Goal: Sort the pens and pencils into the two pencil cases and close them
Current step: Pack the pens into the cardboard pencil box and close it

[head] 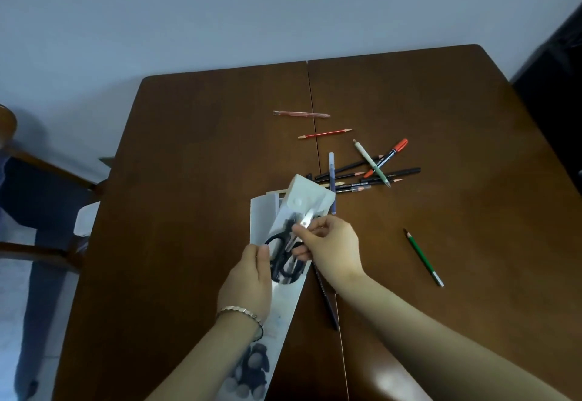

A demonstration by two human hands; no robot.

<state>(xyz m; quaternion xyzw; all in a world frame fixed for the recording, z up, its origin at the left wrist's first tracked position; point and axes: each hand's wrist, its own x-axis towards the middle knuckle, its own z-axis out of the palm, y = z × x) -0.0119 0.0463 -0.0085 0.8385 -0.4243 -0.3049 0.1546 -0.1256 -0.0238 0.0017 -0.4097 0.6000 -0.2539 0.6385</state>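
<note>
A long white pencil case (283, 309) with a bear picture lies tilted over a second pale case (263, 211), and its flap (310, 194) stands open. My left hand (248, 281) grips the case at its left edge. My right hand (330, 243) pinches black-handled scissors (285, 252) at the case's opening. A heap of pens and pencils (368, 170) lies beyond the cases. Apart from it lie a pink pen (300, 114), a red pencil (326, 133), a green pencil (423, 257) and a dark pencil (326, 298) under my right wrist.
The brown table (189, 180) has a seam down its middle and a back edge near the pale wall. A wooden chair (47, 180) stands at the left beside the table. A dark object (554, 85) fills the right corner.
</note>
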